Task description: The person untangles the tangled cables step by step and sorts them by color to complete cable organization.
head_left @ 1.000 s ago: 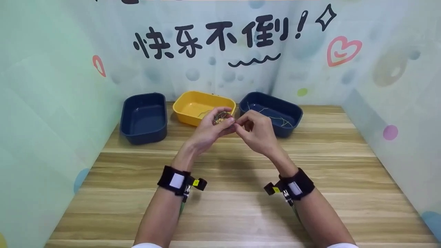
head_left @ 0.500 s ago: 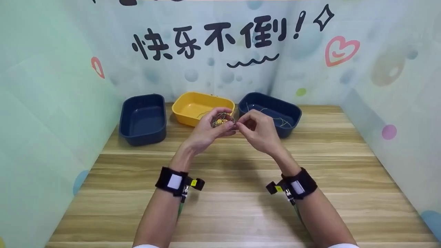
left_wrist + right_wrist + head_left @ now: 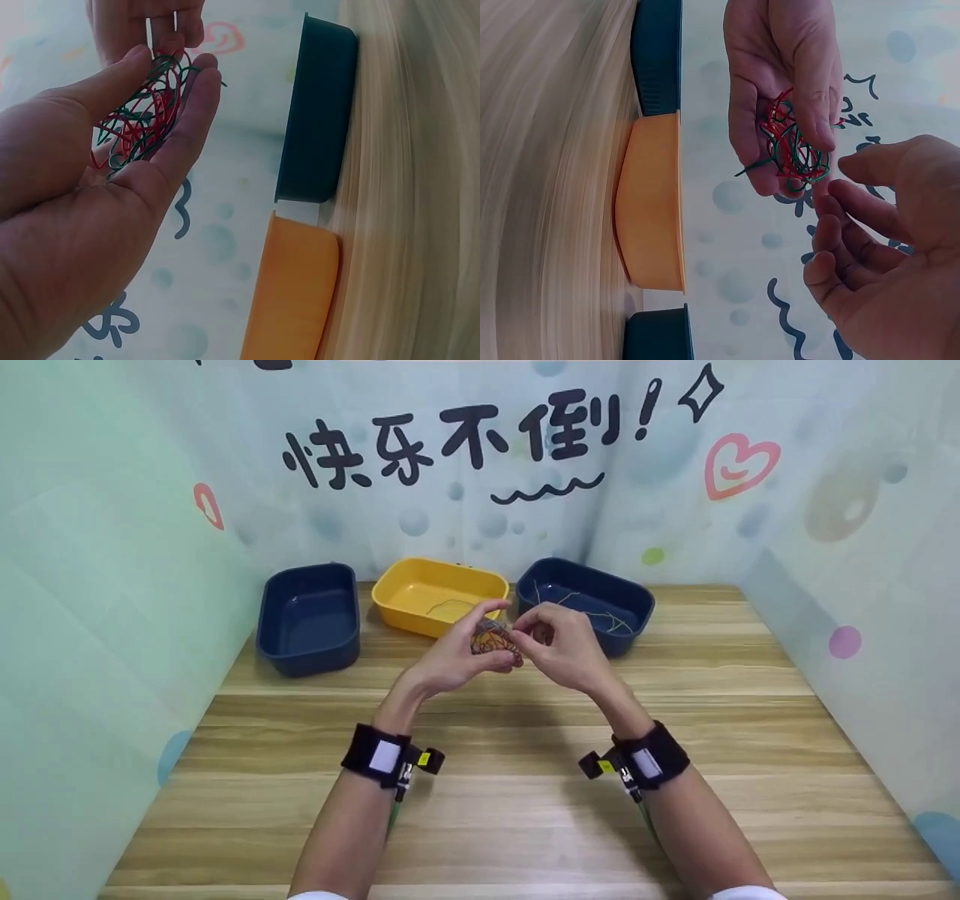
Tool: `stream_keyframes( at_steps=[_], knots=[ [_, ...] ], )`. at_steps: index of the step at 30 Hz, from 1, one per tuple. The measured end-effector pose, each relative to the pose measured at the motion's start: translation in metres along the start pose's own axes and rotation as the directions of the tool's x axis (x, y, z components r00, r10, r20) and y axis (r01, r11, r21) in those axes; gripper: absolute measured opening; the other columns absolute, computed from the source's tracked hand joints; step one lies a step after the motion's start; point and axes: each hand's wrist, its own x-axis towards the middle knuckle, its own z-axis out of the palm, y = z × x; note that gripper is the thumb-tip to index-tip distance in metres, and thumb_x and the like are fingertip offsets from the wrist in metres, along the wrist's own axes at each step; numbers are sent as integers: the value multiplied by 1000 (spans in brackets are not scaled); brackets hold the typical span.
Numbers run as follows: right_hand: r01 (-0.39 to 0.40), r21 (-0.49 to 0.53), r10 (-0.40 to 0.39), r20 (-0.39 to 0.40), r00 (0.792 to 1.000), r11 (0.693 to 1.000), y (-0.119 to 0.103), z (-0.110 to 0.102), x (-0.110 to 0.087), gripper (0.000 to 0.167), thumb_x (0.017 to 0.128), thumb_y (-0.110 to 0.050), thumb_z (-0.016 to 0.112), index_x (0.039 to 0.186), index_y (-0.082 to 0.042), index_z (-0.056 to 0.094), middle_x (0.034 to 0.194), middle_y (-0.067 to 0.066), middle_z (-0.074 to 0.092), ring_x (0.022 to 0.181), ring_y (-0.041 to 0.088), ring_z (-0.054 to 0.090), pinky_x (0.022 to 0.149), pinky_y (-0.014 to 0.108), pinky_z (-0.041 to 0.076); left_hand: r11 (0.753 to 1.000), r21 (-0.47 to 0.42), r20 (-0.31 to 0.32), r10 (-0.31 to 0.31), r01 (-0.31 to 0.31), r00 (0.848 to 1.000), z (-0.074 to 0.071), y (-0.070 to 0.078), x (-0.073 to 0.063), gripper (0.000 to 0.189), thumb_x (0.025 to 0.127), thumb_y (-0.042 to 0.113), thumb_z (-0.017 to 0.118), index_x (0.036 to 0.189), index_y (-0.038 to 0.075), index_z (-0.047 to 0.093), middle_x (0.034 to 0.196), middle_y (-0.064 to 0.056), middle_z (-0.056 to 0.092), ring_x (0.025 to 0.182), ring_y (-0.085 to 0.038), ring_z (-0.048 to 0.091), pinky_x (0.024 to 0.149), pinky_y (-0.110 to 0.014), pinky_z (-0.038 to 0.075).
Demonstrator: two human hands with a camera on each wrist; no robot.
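My left hand (image 3: 452, 660) holds a tangle of thin red and green wires (image 3: 142, 120) between its thumb and fingers, raised above the table. In the right wrist view, one green wire end sticks out from the tangle (image 3: 791, 146) past the fingers. My right hand (image 3: 564, 649) is close against the tangle's right side, its fingers bent. Its thumb (image 3: 862, 166) and index fingertip stand a little apart at the edge of the wires, and no wire shows between them. Whether those fingertips touch the tangle is hard to make out.
Behind the hands, a yellow bin (image 3: 405, 615) with a thin wire stands between two dark blue bins. The right blue bin (image 3: 622, 641) contains several thin wires. The left blue bin (image 3: 311, 656) sits near the left wall. Printed cloth encloses the wooden table (image 3: 495, 810).
My left hand has turned, its thumb dropping lower and its grip widening, so more of the tangle faces the head camera. The right hand stays nearly in place beside it.
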Motion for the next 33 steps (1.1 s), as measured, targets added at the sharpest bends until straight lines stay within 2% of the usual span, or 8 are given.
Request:
stream_keyframes(
  at_steps=[5,9,14,18,22,27,33],
  knots=[
    [-21,-31,22,33,999,999,0,0,0,6,88,-20,74,85,-15,72,74,-7,61,60,10,54,52,25,44,1000,-16,30,-16,16,999,1,-1,0,67,90,9,68,146,22,34,121,-22,59,103,-39,64,85,-51,53],
    [-66,-13,67,45,997,998,1,-1,0,9,90,-23,72,85,-16,71,73,-7,62,59,8,56,52,27,47,999,-49,4,-3,3,1000,1,-3,1,57,93,13,66,143,18,38,121,-22,58,102,-41,63,82,-58,52],
    [-175,91,169,72,983,980,2,-3,1,16,91,-30,70,85,-15,71,72,-4,63,59,12,56,51,28,46,1000,-17,-57,21,-22,998,-1,-4,3,41,97,20,60,135,15,47,121,-20,56,98,-40,63,77,-56,55],
    [-248,218,230,108,967,944,1,-4,2,20,92,-28,69,90,-8,70,76,6,62,63,19,54,51,27,43,998,35,-90,46,-43,995,-2,-5,4,34,99,22,59,131,15,52,115,-25,56,90,-44,64,74,-56,55],
    [-282,310,250,138,958,908,3,-5,1,19,95,-23,65,94,-3,67,81,14,64,66,23,55,53,29,45,996,74,-106,54,-47,993,-4,-7,5,31,99,22,58,129,15,54,111,-26,58,85,-43,65,73,-53,56],
    [-298,353,251,173,952,887,5,-4,2,17,97,-14,62,98,2,64,87,17,68,71,31,59,57,36,51,1000,24,-72,0,1,997,-7,-9,2,33,99,17,56,131,10,51,113,-23,59,93,-43,65,78,-53,56],
    [-329,320,267,223,938,888,10,-4,-1,13,93,-13,67,94,0,66,83,17,67,71,28,60,56,30,50,990,69,29,-129,127,991,-5,-12,-4,34,97,12,61,130,10,54,109,-25,62,96,-44,63,80,-54,54]
  ],
)
